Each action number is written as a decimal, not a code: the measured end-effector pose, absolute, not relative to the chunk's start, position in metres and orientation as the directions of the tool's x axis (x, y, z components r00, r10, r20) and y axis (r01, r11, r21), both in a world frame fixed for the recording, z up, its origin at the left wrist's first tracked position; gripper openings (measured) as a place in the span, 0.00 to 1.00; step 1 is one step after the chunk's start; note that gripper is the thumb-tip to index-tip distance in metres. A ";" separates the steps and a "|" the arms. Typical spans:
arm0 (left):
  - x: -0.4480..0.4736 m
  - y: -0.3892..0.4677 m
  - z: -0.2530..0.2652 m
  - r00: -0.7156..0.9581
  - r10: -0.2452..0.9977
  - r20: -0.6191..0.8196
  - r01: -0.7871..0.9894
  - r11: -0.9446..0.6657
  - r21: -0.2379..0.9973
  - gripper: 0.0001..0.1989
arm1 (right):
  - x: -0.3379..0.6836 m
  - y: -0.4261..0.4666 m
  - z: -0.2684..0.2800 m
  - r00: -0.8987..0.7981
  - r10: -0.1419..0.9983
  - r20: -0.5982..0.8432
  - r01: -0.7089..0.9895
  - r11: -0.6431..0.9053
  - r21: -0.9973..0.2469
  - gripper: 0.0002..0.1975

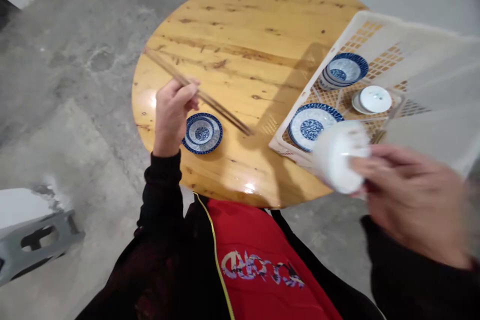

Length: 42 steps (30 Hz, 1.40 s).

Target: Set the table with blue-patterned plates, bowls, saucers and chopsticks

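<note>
My left hand (176,102) is closed around a pair of wooden chopsticks (221,108), which slant across the left half of the table. Just below them a small blue-and-white bowl (201,132) rests on a matching plate (215,143). At the right, my right hand (408,195) grips a white cup (339,157), blurred by motion, in front of the crate's near edge. Behind that cup, partly covered by it, a stack of blue-rimmed plates (313,122) lies in the white plastic crate (311,85).
Also in the crate are stacked blue-and-white bowls (343,70) and white cups (375,99). The crate stands on the right side of the round wooden table (243,25), near a pale wall. A grey plastic stool (45,240) is on the concrete floor at lower left.
</note>
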State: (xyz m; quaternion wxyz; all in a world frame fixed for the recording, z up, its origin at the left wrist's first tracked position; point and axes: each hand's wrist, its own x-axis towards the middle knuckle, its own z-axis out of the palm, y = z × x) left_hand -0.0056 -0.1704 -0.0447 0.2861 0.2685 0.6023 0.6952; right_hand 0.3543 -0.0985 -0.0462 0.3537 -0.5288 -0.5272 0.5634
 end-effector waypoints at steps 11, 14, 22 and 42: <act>-0.075 -0.309 -0.106 -0.862 0.497 -0.099 -0.119 -0.010 0.993 0.05 | 0.244 -0.184 -0.246 -0.043 0.875 -0.483 0.284 -0.453 -0.845 0.15; -0.077 -0.313 -0.115 -0.837 0.525 -0.156 -0.172 0.019 0.985 0.07 | 0.226 -0.183 -0.266 0.021 0.877 -0.480 0.250 -0.470 -0.847 0.11; -0.076 -0.305 -0.124 -0.760 0.624 -0.184 -0.215 0.026 0.976 0.08 | 0.189 -0.179 -0.286 0.057 0.892 -0.448 0.321 -0.441 -0.838 0.06; -0.010 -0.243 -0.156 -0.298 0.899 -0.321 -0.100 0.305 0.947 0.07 | 0.190 -0.177 -0.264 0.099 0.929 -0.356 0.563 -0.348 -0.750 0.12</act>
